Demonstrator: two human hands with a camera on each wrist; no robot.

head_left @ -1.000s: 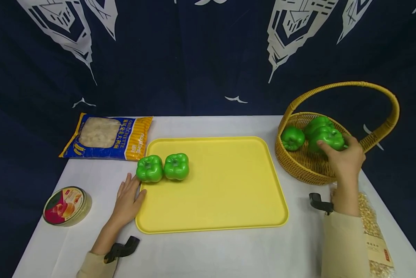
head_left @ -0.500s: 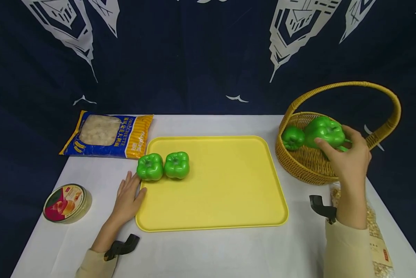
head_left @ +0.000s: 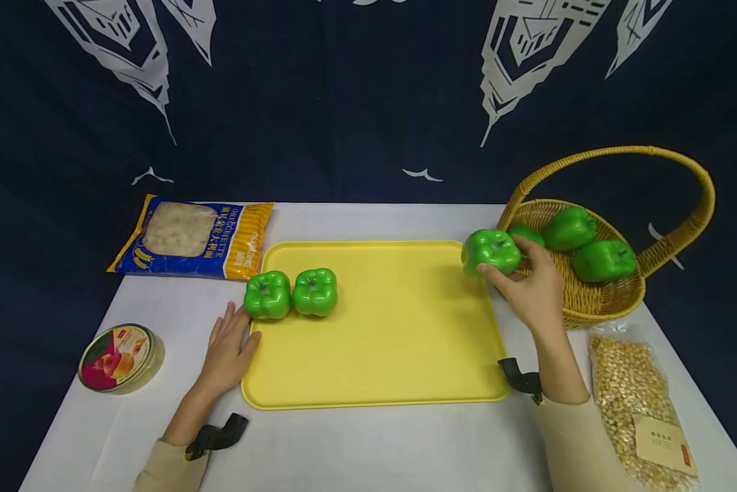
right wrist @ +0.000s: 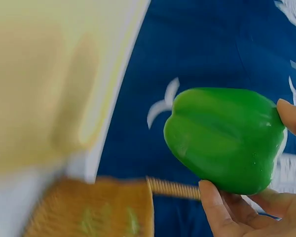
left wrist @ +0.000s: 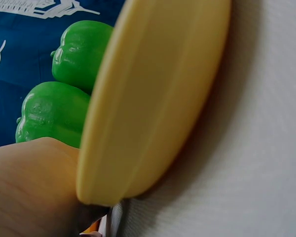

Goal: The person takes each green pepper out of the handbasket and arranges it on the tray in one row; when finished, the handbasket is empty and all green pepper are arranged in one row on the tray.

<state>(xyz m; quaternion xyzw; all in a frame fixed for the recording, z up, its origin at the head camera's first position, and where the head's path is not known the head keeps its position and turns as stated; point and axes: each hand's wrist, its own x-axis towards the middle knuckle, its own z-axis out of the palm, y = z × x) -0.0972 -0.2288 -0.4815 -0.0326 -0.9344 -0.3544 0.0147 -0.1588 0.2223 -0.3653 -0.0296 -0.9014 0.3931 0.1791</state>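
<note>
My right hand (head_left: 531,283) grips a green bell pepper (head_left: 491,251) in the air over the tray's right back corner; in the right wrist view thumb and fingers hold this pepper (right wrist: 227,138) by one end. Two more green peppers stand side by side at the left of the yellow tray (head_left: 381,328), the left pepper (head_left: 267,295) near my left fingertips and the right pepper (head_left: 315,292) beside it. My left hand (head_left: 227,352) rests with straight fingers along the tray's left edge. Three peppers, one partly hidden, lie in the wicker basket (head_left: 584,311).
A blue and yellow pasta bag (head_left: 186,239) lies behind the tray's left corner. At the left stands a round can (head_left: 120,359) with a fruit label. A clear bag of corn kernels (head_left: 642,403) lies at the front right. The basket's tall handle (head_left: 614,150) arches above it.
My right hand has lifted a pepper out of the basket and carried it left to the tray's edge. The left hand has stayed in place.
</note>
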